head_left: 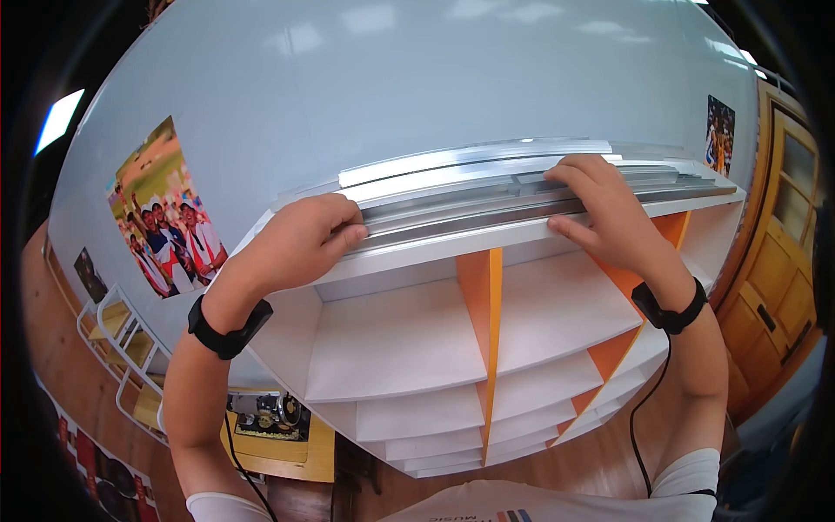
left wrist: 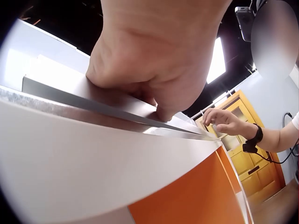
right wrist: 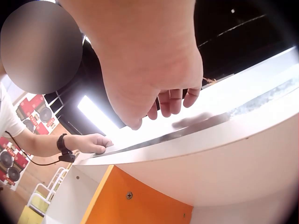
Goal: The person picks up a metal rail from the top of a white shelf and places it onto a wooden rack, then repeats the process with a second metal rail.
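Several long silver metal strips (head_left: 474, 211) lie side by side along the top of a white shelf unit (head_left: 396, 348). At their left end, my left hand (head_left: 300, 239) has its fingers curled over the strips and its thumb at the front one. The left wrist view shows this left hand (left wrist: 154, 60) pinching down on a metal strip (left wrist: 93, 103), its fingertips partly hidden behind the palm. Farther right, my right hand (head_left: 604, 209) is over the strips with loosely bent fingers and the thumb apart. In the right wrist view, the fingers (right wrist: 175, 101) hang just above the strips, holding nothing.
A pale wall panel (head_left: 487, 78) rises behind the shelf unit, with a poster (head_left: 170, 209) at left. Orange dividers (head_left: 494, 331) split the shelves. A wooden door (head_left: 765, 287) is at right. Below left stand a yellow table (head_left: 317, 452) and a white-framed rack (head_left: 130, 348).
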Available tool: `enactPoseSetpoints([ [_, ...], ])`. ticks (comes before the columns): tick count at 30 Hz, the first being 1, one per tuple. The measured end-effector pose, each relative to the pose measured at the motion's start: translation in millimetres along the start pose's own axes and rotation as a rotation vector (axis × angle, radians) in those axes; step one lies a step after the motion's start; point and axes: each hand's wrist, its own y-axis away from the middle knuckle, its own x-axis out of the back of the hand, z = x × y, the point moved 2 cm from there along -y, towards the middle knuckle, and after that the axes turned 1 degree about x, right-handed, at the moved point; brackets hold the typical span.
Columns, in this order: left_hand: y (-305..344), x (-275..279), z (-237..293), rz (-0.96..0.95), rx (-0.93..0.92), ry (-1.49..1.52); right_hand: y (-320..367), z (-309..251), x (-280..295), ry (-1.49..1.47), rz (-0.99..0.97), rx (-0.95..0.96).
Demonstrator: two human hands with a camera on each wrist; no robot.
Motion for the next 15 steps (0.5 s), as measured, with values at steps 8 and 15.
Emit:
enactPoseSetpoints([
  [8,6.6,4.6,-1.1,-0.017,-0.044,-0.132,-1.2,-10.5,20.3,-0.031,-0.003,-0.059],
  [15,23.3,18.0,8.3,0.049,-0.027,-0.161,5.7,-2.6,18.0,0.083,-0.034,-0.042],
])
